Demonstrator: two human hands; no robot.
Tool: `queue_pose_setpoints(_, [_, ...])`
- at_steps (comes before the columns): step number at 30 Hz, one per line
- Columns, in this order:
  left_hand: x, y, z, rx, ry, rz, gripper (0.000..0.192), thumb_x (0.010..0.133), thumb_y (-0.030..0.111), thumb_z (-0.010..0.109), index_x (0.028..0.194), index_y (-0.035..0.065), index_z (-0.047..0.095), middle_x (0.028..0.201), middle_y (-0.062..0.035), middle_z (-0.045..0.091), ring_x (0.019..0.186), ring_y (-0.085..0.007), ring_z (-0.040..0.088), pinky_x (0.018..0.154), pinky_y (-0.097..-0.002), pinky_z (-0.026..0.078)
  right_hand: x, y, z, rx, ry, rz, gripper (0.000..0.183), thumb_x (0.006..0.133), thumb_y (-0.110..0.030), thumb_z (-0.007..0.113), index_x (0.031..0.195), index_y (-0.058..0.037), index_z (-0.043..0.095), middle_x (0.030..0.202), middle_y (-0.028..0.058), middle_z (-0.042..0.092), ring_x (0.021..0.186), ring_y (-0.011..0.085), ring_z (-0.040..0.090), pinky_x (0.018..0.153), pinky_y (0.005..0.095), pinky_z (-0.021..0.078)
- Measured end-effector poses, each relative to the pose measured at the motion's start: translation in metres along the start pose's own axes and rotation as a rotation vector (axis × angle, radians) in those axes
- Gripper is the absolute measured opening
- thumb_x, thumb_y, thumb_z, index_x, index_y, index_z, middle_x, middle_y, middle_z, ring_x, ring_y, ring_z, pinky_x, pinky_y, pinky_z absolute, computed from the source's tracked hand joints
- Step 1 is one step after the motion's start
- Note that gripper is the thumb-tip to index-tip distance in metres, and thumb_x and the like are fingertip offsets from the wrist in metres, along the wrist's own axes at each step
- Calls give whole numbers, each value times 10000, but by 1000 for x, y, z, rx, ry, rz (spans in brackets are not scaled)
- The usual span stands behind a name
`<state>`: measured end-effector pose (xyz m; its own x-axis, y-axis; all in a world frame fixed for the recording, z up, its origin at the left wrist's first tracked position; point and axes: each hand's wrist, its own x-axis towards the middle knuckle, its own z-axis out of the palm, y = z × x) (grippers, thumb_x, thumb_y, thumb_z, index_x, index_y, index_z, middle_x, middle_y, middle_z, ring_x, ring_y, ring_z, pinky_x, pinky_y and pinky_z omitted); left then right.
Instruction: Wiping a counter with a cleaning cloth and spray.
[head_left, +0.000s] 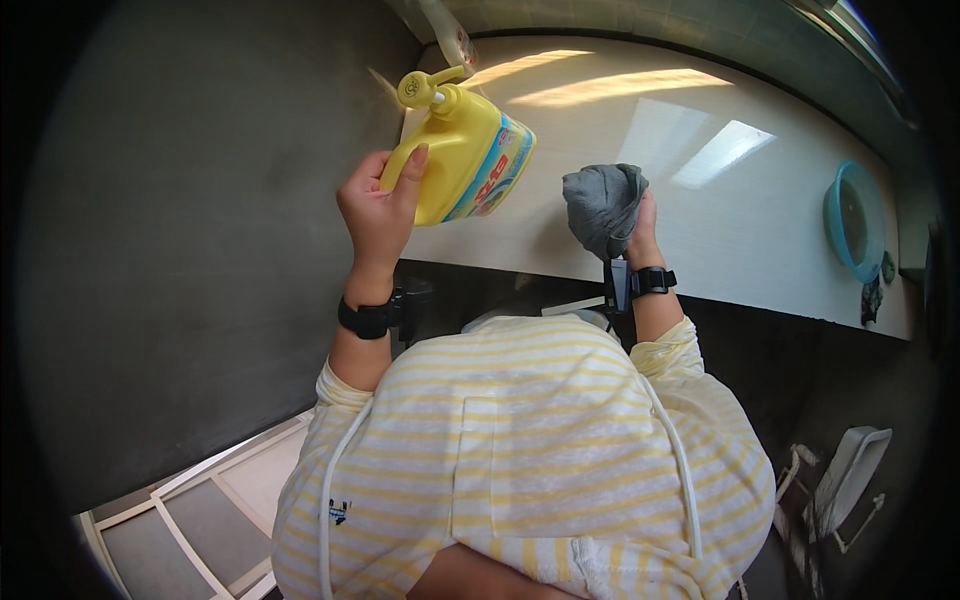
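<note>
My left hand (382, 199) grips the handle of a yellow plastic pump bottle (454, 154), which is tilted and held above the left end of the white countertop (712, 232). The bottle has a yellow pump head and a blue label bearing writing. Farther right, my right hand (643, 225) holds a bunched grey cloth (602, 206) over the counter's front part. The cloth hides most of the fingers. Bottle and cloth are apart.
A white bottle (450, 37) stands at the counter's back left, beside a dark wall (210, 225). On the right end are a light blue basin (855, 221), a green item (889, 267) and a dark crumpled thing (871, 300). A white plastic container (851, 469) is at lower right.
</note>
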<state>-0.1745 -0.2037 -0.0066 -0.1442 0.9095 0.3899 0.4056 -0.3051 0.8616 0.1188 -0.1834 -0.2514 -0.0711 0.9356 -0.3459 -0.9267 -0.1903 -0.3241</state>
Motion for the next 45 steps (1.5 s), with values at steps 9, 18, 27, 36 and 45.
queue_pose_setpoints(9, [-3,-76,-31,285,35,-148,325,817,273,732,766,-34,637,620,-28,604,571,-60,523,535,-236,433,-45,-122,-63,-1334,732,-712,490,941,-359,380,967,46,655,917,219,665,862,356,632,777,457,489])
queue_pose_setpoints(18, [-12,-107,-47,333,114,-244,311,824,261,724,759,-30,637,618,-19,601,575,-50,512,535,-235,427,15,-34,-107,-2431,666,-689,379,844,-267,448,989,1,672,1418,182,366,1343,371,270,1070,577,207])
queue_pose_setpoints(27, [-17,-116,-48,241,128,-245,326,848,262,704,802,-50,623,661,-2,583,619,-45,488,558,-221,419,66,67,-20,-2443,181,-514,349,775,-330,558,942,-53,691,1541,139,147,1423,328,97,1106,559,96])
queue_pose_setpoints(36, [-11,-120,-43,363,123,-263,366,840,310,704,792,-45,631,636,-57,611,585,-83,534,542,-261,439,11,120,-3,-2455,-587,-523,308,777,-329,578,968,-105,671,1526,41,229,1412,255,162,1120,520,117])
queue_pose_setpoints(45, [-6,-146,-54,540,113,-215,400,811,379,705,774,-15,647,620,-122,629,539,-194,598,542,-320,470,-84,14,-90,-2438,325,-667,397,784,-269,514,1110,-82,639,1545,38,188,1414,322,160,1094,572,141])
